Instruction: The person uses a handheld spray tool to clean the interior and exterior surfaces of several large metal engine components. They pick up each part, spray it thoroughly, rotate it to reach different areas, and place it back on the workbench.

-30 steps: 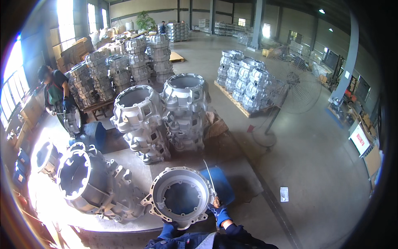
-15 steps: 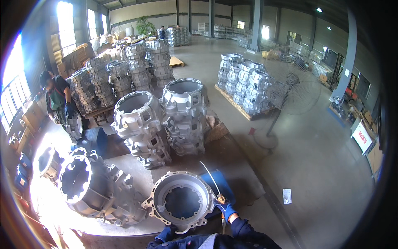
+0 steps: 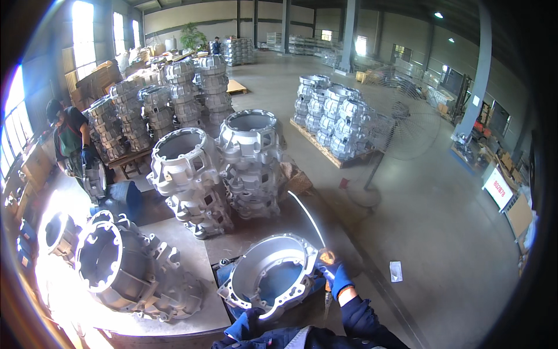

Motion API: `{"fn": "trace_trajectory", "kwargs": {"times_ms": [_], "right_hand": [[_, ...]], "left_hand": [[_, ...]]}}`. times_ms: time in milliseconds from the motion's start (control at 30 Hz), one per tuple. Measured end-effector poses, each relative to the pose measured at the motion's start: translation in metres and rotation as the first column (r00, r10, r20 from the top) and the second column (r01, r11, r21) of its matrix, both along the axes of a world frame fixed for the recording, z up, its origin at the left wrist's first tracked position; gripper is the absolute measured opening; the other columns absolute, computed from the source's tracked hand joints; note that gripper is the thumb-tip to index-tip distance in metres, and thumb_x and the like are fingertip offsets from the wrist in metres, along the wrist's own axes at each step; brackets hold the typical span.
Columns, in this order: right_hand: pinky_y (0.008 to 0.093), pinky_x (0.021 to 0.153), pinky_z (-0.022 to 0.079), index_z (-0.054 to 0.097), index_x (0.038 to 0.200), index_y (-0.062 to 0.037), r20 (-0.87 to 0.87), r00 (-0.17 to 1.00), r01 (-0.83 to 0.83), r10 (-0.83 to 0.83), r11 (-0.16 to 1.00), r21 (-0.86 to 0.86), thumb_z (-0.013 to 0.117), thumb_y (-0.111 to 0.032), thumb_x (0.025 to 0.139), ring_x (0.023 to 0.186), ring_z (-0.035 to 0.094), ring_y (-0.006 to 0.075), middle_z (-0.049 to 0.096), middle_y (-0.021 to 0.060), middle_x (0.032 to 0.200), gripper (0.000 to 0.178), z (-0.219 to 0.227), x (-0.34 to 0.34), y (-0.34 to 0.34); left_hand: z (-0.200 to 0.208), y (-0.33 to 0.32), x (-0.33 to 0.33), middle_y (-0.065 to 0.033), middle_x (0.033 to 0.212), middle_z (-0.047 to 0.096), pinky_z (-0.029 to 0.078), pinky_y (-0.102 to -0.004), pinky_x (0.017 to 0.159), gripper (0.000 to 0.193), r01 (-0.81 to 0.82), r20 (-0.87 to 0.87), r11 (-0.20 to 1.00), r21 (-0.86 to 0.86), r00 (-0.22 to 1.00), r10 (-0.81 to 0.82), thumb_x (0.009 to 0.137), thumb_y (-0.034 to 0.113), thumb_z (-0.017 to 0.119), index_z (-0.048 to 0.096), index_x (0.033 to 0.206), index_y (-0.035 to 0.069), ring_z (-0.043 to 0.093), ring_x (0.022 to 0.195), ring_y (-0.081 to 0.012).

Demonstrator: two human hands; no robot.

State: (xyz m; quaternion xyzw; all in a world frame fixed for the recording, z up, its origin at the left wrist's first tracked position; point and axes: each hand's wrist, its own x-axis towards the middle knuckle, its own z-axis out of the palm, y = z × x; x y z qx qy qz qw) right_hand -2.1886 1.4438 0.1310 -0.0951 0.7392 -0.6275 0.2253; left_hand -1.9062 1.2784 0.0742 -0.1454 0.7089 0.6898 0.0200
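Note:
A round cast-metal housing (image 3: 244, 269) sits tilted at the front of the bench, its wide mouth facing up and toward me. My left hand (image 3: 247, 324), in a dark blue glove, is closed at its near rim, the fingers partly hidden. At the right rim, my right hand (image 3: 336, 279), in a blue glove, grips an orange hand tool (image 3: 327, 257). From the tool a long thin pale rod (image 3: 308, 214) curves up and away to the left, and a cord or hose hangs below. A blue surface shows beneath and through the housing.
Two stacks of housings (image 3: 189, 168) stand behind on the bench (image 3: 215, 247), and more lie on their sides at left (image 3: 131, 264). Beyond the bench at left, a person (image 3: 74, 139) handles another housing. To the right are a pedestal fan (image 3: 401, 125) and a loaded pallet (image 3: 325, 145).
The housing has gone from lying nearly level to tilted, its right side raised. My right hand and the orange tool have shifted right, and my left hand has moved slightly right. The view has shifted a little.

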Motion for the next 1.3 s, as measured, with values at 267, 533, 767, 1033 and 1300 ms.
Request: {"fn": "trace_trajectory", "kwargs": {"times_ms": [267,533,767,1033,1300], "right_hand": [[0.0290,0.075,0.052,0.061,0.116,-0.0017,0.023,0.974,0.226,-0.225,0.974,-0.036,0.070,-0.018,0.091,0.082,0.061,0.0153,0.064,0.0018,0.098,0.031,0.031,-0.011,0.026],[0.0386,0.069,0.050,0.062,0.112,-0.0024,0.330,0.943,0.012,-0.052,0.993,0.121,0.074,-0.052,0.083,0.078,0.062,0.0206,0.065,0.0035,0.091,0.058,-0.051,-0.018,0.038],[0.0297,0.079,0.048,0.060,0.119,0.0013,0.474,0.879,0.006,0.041,0.995,-0.096,0.078,-0.021,0.083,0.086,0.059,0.0154,0.063,0.0017,0.100,0.046,-0.096,-0.017,0.036],[0.0287,0.081,0.049,0.064,0.114,-0.0053,0.371,0.926,0.044,0.068,0.957,-0.285,0.078,-0.017,0.082,0.090,0.059,0.0124,0.064,0.0020,0.099,0.037,-0.023,-0.022,0.045],[0.0256,0.070,0.045,0.066,0.100,-0.0096,-0.176,0.984,0.031,-0.033,0.999,-0.017,0.061,-0.035,0.095,0.081,0.055,0.0098,0.059,0.0008,0.091,0.026,0.150,-0.044,0.051]], "left_hand": [[-0.017,0.016,-0.017,-0.0156,0.125,0.061,0.050,-0.0409,0.098,0.045,0.052,-0.126,0.997,0.062,0.991,-0.044,0.102,0.033,0.049,0.054,0.130,-0.001,0.060,0.114,-0.0231],[0.041,0.008,0.005,-0.0241,0.109,0.067,0.050,-0.0368,0.089,0.033,-0.070,-0.006,0.979,0.190,0.997,0.073,0.080,0.006,0.070,0.064,0.111,-0.004,0.065,0.102,-0.0318],[-0.043,0.010,0.021,-0.0226,0.101,0.070,0.052,-0.0378,0.083,0.030,0.037,-0.017,0.989,-0.140,0.999,-0.039,0.074,0.007,0.071,0.069,0.103,-0.002,0.067,0.096,-0.0354],[0.113,0.005,-0.013,-0.0229,0.100,0.068,0.052,-0.0355,0.077,0.031,0.049,-0.120,0.926,-0.373,0.988,-0.100,0.081,0.006,0.067,0.064,0.110,-0.002,0.067,0.089,-0.0317],[0.141,-0.022,-0.043,-0.0218,0.115,0.063,0.048,-0.0394,0.090,0.049,-0.175,-0.383,0.859,-0.481,0.923,-0.027,0.082,0.017,0.074,0.055,0.123,-0.004,0.061,0.106,-0.0350]]}}
